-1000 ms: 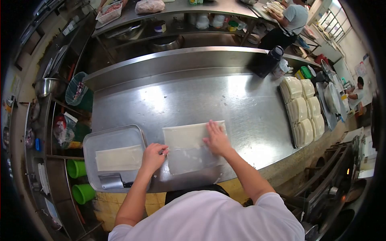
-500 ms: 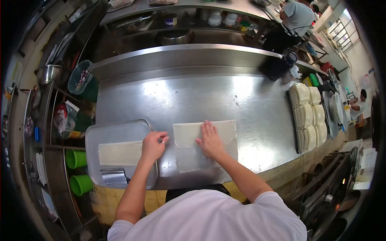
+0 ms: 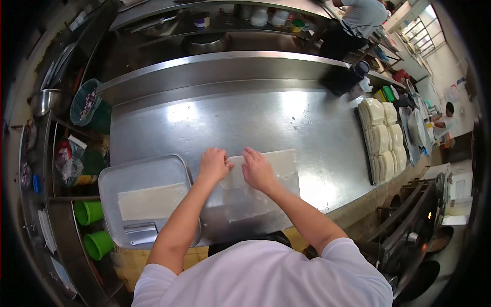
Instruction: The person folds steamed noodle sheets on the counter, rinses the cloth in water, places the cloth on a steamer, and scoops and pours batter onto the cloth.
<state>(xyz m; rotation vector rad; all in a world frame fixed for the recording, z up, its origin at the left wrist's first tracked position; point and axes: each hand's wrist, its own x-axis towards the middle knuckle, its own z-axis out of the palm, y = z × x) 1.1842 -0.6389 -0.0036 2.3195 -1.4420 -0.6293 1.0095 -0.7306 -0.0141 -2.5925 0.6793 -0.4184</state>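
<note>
A pale, flat dough sheet (image 3: 280, 161) lies on the steel table, with a translucent plastic film (image 3: 250, 202) showing below it. At its upper left corner, my left hand (image 3: 215, 165) is closed, fingers curled in a pinch on the sheet's edge. My right hand (image 3: 257, 169) rests on the upper part of the sheet close by, fingers stretched out and slightly apart. To the left, a clear plastic tray (image 3: 146, 171) holds another pale dough sheet (image 3: 151, 202) and a metal scraper (image 3: 140, 234).
Stacks of pale folded sheets (image 3: 381, 138) stand on a dark tray at the table's right end. A black container (image 3: 348, 79) is at the back right. Green buckets (image 3: 88, 212) sit low at left. A co-worker (image 3: 362, 20) stands beyond the table.
My left hand has moved right, from beside the tray to the dough sheet's upper left corner. My right hand has shifted slightly left. The camera view has shifted a little.
</note>
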